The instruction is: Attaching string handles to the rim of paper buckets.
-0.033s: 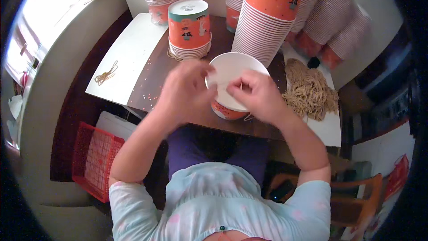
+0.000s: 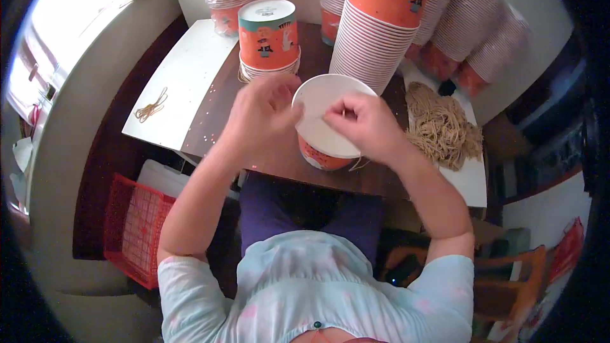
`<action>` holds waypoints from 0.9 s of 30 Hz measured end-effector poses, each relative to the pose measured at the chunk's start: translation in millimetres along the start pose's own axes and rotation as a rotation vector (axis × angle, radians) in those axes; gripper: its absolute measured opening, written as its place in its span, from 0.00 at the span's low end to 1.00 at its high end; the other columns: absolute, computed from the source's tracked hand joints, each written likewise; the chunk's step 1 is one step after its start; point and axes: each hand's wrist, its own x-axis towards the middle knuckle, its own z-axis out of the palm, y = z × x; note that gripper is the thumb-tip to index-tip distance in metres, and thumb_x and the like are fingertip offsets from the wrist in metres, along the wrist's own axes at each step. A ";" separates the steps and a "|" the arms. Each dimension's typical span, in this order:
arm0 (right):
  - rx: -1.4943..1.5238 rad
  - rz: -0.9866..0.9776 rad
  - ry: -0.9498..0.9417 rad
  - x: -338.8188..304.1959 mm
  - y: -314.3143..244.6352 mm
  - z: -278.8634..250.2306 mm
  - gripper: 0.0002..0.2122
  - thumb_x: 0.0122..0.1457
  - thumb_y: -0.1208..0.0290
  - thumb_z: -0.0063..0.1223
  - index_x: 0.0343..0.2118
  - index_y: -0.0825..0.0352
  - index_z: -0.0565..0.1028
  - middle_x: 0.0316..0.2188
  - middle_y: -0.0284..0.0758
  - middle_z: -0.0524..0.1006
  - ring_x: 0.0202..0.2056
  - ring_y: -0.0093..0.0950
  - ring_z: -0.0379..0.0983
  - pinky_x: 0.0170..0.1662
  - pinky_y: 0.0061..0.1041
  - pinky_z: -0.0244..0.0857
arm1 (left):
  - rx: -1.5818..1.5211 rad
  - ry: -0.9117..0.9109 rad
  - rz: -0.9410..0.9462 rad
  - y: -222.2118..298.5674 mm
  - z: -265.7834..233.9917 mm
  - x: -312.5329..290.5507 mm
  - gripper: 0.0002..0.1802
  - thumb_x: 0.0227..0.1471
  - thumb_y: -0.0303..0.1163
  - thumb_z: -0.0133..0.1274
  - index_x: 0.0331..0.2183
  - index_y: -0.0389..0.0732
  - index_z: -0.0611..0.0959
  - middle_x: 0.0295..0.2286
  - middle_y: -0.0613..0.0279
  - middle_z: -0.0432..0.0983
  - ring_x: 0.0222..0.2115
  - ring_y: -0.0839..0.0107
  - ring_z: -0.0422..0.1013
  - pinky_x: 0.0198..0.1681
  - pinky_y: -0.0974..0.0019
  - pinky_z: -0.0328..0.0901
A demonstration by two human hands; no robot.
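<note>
On the left part of the counter (image 2: 190, 70) lies a small bunch of rubber bands (image 2: 151, 107) on a white board, well apart from the work. Further right stands a short stack of orange paper tubs (image 2: 268, 35) with a lid on top. The left hand (image 2: 260, 117) is curled, the fingers bent inward, and it touches the left edge of the white lid (image 2: 321, 105) of the paper tub (image 2: 321, 152) that stands at the near edge of the counter, in front of the person. This tub looks light and thin-walled, so I judge it will dent if squeezed at the side; the lid is stiff at its rim but soft in the middle, so the rim is the better place to take hold. The right hand (image 2: 365, 124) is also nearly closed, the fingertips pinched together on the right side of the lid; whether it holds something thin there I cannot tell. Behind it rises a tall stack of tubs (image 2: 375, 32), and to the right a pile of rubber bands (image 2: 441, 127) lies on the counter.
</note>
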 end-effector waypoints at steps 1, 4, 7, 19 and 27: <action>0.006 -0.006 -0.003 12.7 7.4 1.8 0.07 0.52 0.72 0.55 0.28 0.70 0.76 0.22 0.31 0.74 0.26 0.18 0.69 0.31 0.19 0.64 | -0.130 0.012 -0.067 -22.8 1.7 13.3 0.15 0.41 0.28 0.53 0.35 0.32 0.78 0.27 0.57 0.75 0.28 0.70 0.71 0.33 0.68 0.66; 0.032 0.123 -0.071 37.8 23.5 -0.4 0.07 0.51 0.71 0.55 0.27 0.70 0.77 0.23 0.31 0.76 0.25 0.18 0.70 0.31 0.20 0.64 | -0.321 -0.033 -0.208 -60.3 18.8 34.4 0.16 0.47 0.27 0.50 0.38 0.28 0.78 0.27 0.62 0.75 0.27 0.76 0.70 0.31 0.71 0.66; 0.005 0.172 -0.109 55.5 35.5 10.9 0.07 0.50 0.70 0.55 0.26 0.70 0.77 0.20 0.32 0.76 0.24 0.18 0.70 0.29 0.21 0.65 | -0.485 -0.212 -0.317 -72.2 26.6 31.4 0.11 0.51 0.27 0.50 0.37 0.32 0.80 0.24 0.68 0.74 0.22 0.83 0.66 0.24 0.78 0.61; -0.097 0.179 -0.090 69.5 33.8 24.4 0.06 0.47 0.73 0.51 0.21 0.70 0.75 0.15 0.31 0.73 0.19 0.18 0.67 0.23 0.22 0.62 | -0.430 -0.252 -0.272 -74.0 23.2 34.3 0.12 0.51 0.24 0.47 0.36 0.30 0.80 0.27 0.63 0.77 0.26 0.81 0.71 0.31 0.76 0.66; -0.021 0.151 -0.101 76.0 43.9 29.9 0.07 0.49 0.72 0.51 0.18 0.69 0.73 0.14 0.29 0.71 0.19 0.16 0.65 0.23 0.22 0.60 | -0.404 -0.253 -0.275 -76.7 24.3 37.7 0.12 0.52 0.25 0.47 0.37 0.30 0.80 0.27 0.62 0.77 0.27 0.80 0.71 0.32 0.76 0.67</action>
